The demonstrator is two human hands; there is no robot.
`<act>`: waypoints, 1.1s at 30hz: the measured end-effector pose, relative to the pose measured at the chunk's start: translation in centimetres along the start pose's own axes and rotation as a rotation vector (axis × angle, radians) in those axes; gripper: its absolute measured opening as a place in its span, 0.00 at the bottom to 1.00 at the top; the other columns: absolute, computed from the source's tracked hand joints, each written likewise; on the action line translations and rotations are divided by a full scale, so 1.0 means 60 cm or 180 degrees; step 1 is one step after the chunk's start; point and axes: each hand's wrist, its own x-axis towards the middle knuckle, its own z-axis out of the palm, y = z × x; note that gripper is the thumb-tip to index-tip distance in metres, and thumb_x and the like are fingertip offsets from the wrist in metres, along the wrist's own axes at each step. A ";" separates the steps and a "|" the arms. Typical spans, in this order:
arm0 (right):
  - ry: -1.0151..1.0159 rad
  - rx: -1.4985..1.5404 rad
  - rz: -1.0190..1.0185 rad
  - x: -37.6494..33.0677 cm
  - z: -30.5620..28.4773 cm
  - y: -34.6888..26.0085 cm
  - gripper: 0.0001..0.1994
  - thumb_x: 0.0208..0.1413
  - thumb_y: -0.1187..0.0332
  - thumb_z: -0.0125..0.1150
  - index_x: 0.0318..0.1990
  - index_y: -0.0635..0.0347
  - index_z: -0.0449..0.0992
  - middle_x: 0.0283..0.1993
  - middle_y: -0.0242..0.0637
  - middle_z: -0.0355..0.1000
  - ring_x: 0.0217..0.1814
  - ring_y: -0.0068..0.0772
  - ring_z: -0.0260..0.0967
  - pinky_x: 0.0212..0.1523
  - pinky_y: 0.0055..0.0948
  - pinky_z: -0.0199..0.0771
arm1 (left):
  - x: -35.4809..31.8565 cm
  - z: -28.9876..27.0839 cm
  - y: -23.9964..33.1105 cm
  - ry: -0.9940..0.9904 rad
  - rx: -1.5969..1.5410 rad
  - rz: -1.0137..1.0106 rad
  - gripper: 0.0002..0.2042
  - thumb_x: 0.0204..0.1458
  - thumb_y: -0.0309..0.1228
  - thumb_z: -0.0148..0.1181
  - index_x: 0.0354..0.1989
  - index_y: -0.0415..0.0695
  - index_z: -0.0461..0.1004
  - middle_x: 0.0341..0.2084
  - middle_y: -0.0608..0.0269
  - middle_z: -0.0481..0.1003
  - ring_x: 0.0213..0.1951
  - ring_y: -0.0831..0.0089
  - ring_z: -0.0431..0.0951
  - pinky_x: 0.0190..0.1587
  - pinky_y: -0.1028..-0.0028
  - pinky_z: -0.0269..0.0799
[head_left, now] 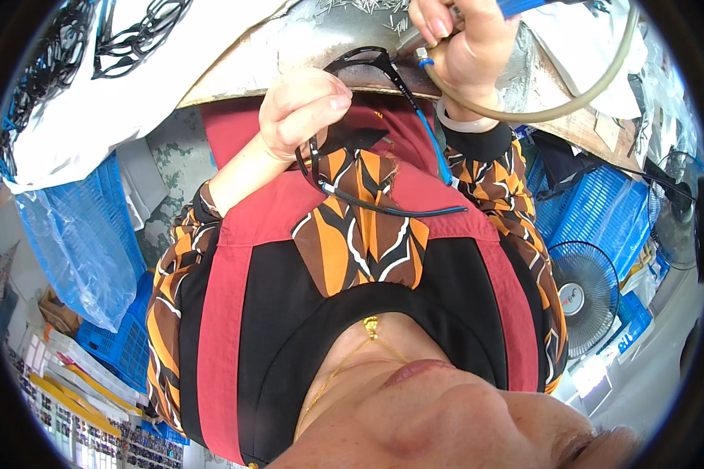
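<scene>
My left hand is closed on a black eyeglass frame and holds it over my lap, at the near edge of the worktable. Its temples are unfolded. One temple runs toward my right sleeve and turns blue along its length, while the other temple crosses in front of my chest. Beyond it on the right, my right hand is wrapped around a blue air tool, partly cut off by the picture's upper edge. A beige hose with a blue-ringed metal fitting loops from beside that hand. The tool's tip cannot be made out.
Small metal pins lie in a metal tray. Several black eyeglass frames rest on white cloth at the left. Blue crates stand low on the left, and a fan stands at the right.
</scene>
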 end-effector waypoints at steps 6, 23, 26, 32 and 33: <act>-0.0539 -0.0002 -0.0114 -0.052 -0.016 -0.049 0.11 0.64 0.73 0.59 0.51 0.55 0.68 0.28 0.30 0.64 0.20 0.22 0.62 0.20 0.25 0.65 | 0.060 -0.037 0.024 -0.0479 -0.0157 -0.0171 0.30 0.44 0.39 0.80 0.53 0.38 0.75 0.40 0.56 0.73 0.34 0.62 0.80 0.35 0.67 0.77; 0.0022 -0.3655 -0.1836 0.030 -0.103 -0.085 0.25 0.58 0.80 0.65 0.64 0.62 0.70 0.62 0.41 0.71 0.65 0.37 0.68 0.69 0.38 0.63 | 0.087 -0.288 0.113 -0.2002 0.3838 0.0479 0.15 0.44 0.41 0.80 0.36 0.54 0.80 0.32 0.73 0.76 0.33 0.74 0.78 0.37 0.73 0.71; -0.0972 -0.4160 -0.2244 0.112 -0.018 -0.009 0.16 0.58 0.75 0.62 0.54 0.60 0.78 0.55 0.42 0.77 0.60 0.43 0.73 0.62 0.38 0.71 | 0.101 -0.265 0.024 -0.1803 0.4147 0.0059 0.16 0.47 0.40 0.77 0.41 0.52 0.79 0.36 0.71 0.76 0.38 0.73 0.78 0.42 0.72 0.70; -0.1696 -0.5418 -0.0984 0.327 0.110 0.161 0.11 0.59 0.72 0.53 0.44 0.62 0.81 0.38 0.50 0.80 0.45 0.54 0.79 0.48 0.47 0.78 | 0.131 -0.219 -0.020 -0.1602 0.3790 -0.0871 0.29 0.49 0.34 0.75 0.61 0.52 0.72 0.58 0.58 0.71 0.55 0.54 0.73 0.59 0.57 0.68; -0.1655 -0.5555 -0.1500 0.343 0.115 0.188 0.09 0.58 0.70 0.55 0.40 0.64 0.80 0.36 0.51 0.80 0.42 0.52 0.81 0.46 0.49 0.79 | 0.141 -0.214 -0.016 -0.1587 0.3734 -0.0927 0.29 0.49 0.34 0.75 0.61 0.52 0.72 0.58 0.58 0.71 0.55 0.54 0.73 0.59 0.57 0.68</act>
